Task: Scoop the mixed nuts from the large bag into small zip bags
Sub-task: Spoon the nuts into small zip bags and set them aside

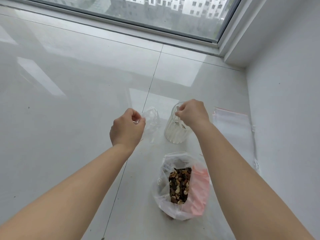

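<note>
While right hand point(192, 113) hides the spoon point(178, 116), its bowl is unreadable.

This looks like a room in a flat, high up in a residential block. The floor point(78, 80) is laid with large glossy pale tiles, with thin dark grout lines, and reflects the daylight. Along the far side runs a big window point(173, 13) in a pale frame, set low by the floor, and through it white multi-storey apartment buildings point(195, 6) show. A plain white wall point(285, 84) closes the right side.
</note>
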